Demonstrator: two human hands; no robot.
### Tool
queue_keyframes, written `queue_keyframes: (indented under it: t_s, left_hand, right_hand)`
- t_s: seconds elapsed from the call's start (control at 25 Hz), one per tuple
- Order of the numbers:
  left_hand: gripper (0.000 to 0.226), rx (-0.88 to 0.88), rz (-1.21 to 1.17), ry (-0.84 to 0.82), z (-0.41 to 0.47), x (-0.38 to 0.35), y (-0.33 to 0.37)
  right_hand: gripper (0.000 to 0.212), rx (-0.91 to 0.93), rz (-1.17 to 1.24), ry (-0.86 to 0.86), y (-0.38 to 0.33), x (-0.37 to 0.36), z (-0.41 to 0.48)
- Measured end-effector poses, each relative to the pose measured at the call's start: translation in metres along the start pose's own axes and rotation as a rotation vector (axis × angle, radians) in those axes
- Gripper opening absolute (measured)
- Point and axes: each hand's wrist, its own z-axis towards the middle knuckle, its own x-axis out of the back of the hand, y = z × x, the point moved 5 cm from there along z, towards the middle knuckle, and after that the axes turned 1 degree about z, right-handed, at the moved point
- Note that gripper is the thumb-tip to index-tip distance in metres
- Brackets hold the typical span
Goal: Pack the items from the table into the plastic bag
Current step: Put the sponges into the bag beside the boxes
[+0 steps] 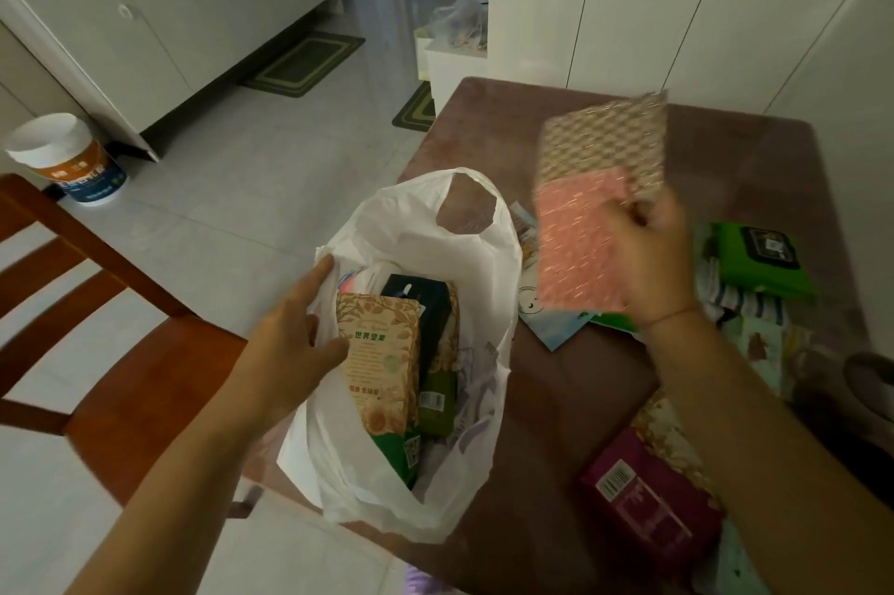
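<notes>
**A:** Where do the hands stand?

**B:** The right hand (648,265) grips two flat textured sheets, a pink sheet (575,256) in front of a beige sheet (604,144). They are raised above the worktop (556,401), long axis running up and away. The left hand (295,333) is spread wide at the plastic bag (425,246), forefinger along the rim, thumb against the nut box (382,362).

**B:** Its other fingers are hidden.

**A:** And the bag from the sheets?

**B:** Left and lower, mouth open, just beside them. The nut box and a dark carton (433,343) fill the mouth's left half, so I'd say the right half, nearer the right hand, is the way in. The bag's upright handle loop (467,202) may snag.

**A:** Left behind?

**B:** A green wipes pack (759,265) and a maroon packet (643,502), among others.
</notes>
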Motion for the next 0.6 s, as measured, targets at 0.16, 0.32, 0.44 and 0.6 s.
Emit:
queue_keyframes:
  t_s: [0.16,0.32,0.44,0.6]
  left_hand:
    - [0.084,-0.016,-0.031,-0.008,-0.001,0.004,0.000]
    - [0.085,-0.029,-0.058,-0.015,0.001,0.008,-0.003]
    - [0.084,-0.038,-0.073,-0.012,0.002,0.007,-0.004]
    - [0.083,-0.034,-0.085,-0.040,0.002,0.005,-0.003]
  right_hand:
    - [0.008,-0.075,-0.203,-0.288,0.009,-0.087,-0.093]
    - [0.037,-0.104,-0.603,-0.456,0.043,-0.120,-0.118]
    - [0.046,0.038,-0.518,-0.493,0.047,-0.114,-0.118]
    - [0.023,0.010,-0.306,-0.047,0.070,-0.052,-0.060]
